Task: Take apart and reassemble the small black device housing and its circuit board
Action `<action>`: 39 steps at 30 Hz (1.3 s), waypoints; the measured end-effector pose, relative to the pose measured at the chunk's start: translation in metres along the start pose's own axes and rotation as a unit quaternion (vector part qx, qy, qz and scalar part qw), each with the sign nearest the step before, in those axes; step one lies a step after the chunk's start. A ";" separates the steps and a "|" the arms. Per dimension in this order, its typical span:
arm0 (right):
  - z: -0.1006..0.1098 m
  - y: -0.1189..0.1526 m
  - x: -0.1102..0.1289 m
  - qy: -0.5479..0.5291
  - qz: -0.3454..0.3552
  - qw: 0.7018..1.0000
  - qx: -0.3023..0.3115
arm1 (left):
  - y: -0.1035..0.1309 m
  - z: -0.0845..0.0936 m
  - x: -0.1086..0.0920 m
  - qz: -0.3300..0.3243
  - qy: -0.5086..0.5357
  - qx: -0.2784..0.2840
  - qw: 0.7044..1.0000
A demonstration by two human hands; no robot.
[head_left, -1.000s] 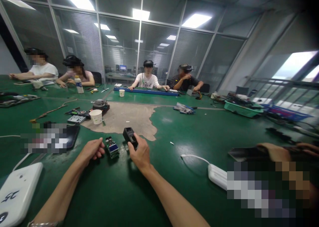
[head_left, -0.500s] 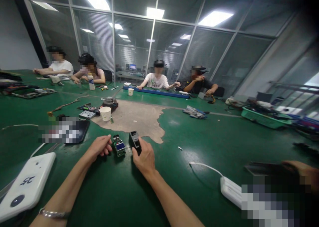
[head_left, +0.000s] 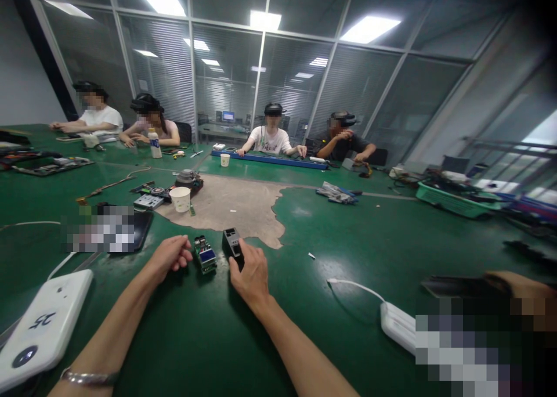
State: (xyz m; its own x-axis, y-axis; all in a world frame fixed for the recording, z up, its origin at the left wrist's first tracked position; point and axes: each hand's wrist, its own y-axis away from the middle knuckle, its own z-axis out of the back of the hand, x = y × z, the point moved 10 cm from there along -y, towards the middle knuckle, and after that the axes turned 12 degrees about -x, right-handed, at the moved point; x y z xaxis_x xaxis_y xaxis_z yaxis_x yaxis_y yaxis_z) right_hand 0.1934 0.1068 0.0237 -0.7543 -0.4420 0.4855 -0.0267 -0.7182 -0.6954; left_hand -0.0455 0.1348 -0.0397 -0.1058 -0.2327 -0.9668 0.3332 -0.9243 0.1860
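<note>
As fingers and thumb of the right hand [head_left: 252, 272] close around the sides of a black housing [head_left: 230, 241], the left hand [head_left: 173, 253] waits at the green bench [head_left: 195, 339], its fingers loosely curled. Nothing shows in the left grasp, though the curl hides the palm, and whether its fingertips brush the neighboring circuit board [head_left: 205, 256] cannot be told.

Between the two hands lies that board, its blue display facing up, just beside the housing but apart from it. The housing stands at the near edge of a tan patch [head_left: 243, 202], its slotted end pointing away from the wearer; whether it touches the surface is unclear. Beyond the board sits a paper cup [head_left: 180, 199].

The step in hand appears to be the handling of the housing, with the board out in the open alongside. Any move to bring the two together would likely call for a light left-hand grip on the board's edges, clear of the display, and a steady right hand turning the housing to suit.
</note>
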 end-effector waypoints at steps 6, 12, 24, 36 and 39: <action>0.000 0.001 -0.002 0.013 -0.004 1.000 0.000 | 0.004 0.000 -0.005 0.023 0.080 0.007 0.996; 0.006 -0.009 0.007 -0.037 -0.020 0.999 -0.027 | 0.000 0.002 0.001 -0.007 0.036 -0.003 0.999; -0.005 -0.005 0.074 -0.126 0.041 0.991 -0.002 | -0.002 0.010 0.001 -0.016 0.041 -0.029 0.999; -0.018 0.001 0.084 -0.109 0.096 0.989 0.032 | -0.002 0.009 -0.005 -0.029 0.030 -0.035 0.999; -0.022 0.003 0.084 -0.104 0.100 0.989 0.042 | -0.001 0.009 -0.009 -0.036 0.031 -0.036 0.998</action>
State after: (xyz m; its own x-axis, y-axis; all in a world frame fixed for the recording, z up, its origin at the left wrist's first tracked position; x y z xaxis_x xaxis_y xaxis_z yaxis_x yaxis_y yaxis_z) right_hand 0.1159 0.0791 0.0503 -0.5871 -0.6741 0.4482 0.1698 -0.6439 -0.7460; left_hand -0.0528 0.1349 -0.0299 -0.0734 -0.1457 -0.9866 0.3942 -0.9129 0.1055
